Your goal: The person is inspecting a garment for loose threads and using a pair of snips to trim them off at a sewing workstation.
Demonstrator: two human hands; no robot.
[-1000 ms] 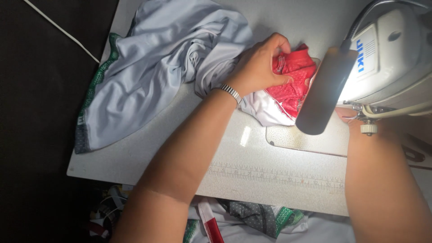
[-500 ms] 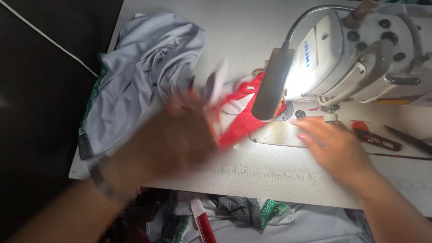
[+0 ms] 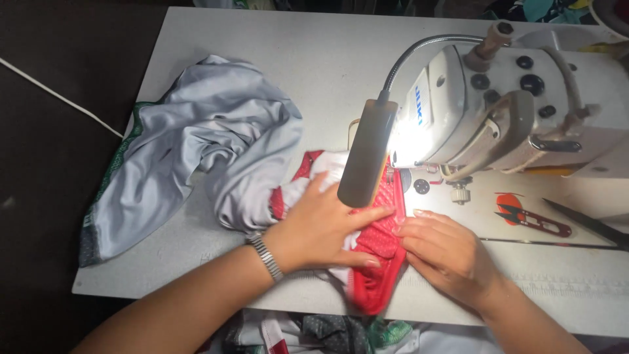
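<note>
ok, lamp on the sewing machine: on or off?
On. The gooseneck lamp throws a bright glare onto the sewing machine head and lights the red fabric under both hands.

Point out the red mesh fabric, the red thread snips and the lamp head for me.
red mesh fabric [image 3: 375, 288]: head view, on the fold near the table edge.
red thread snips [image 3: 534, 219]: head view, on the handle loop.
lamp head [image 3: 367, 154]: head view, middle of the grey housing.

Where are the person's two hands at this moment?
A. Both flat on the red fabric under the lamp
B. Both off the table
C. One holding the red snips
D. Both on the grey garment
A: the left hand and right hand press flat on the red fabric below the lamp.
</note>
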